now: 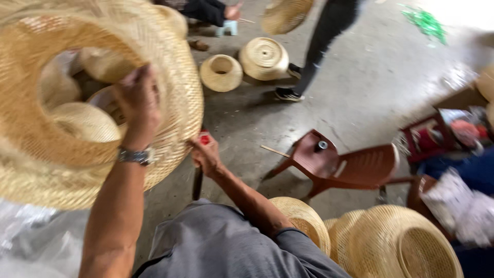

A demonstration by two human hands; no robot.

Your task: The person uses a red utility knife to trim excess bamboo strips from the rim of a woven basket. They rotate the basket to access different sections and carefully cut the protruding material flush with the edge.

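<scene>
A big ring-shaped woven bamboo basket (170,67) fills the left of the head view, tilted toward me, with smaller woven pieces visible through its opening. My left hand (138,105), a watch on its wrist, grips the inner rim of the opening from the front. At the basket's lower right outer edge, my right hand (206,154) is closed around a thin dark tool with a red end (197,183). The tool runs upright through the fist and stays close against the rim. My grey-shirted body lies below both arms.
Two round woven baskets (221,72) (264,57) sit on the concrete floor ahead, beside another person's dark-trousered legs (321,46). A red-brown plastic chair (339,164) lies tipped at right. More woven baskets (396,242) stand at bottom right, clear plastic sheeting (31,242) at bottom left.
</scene>
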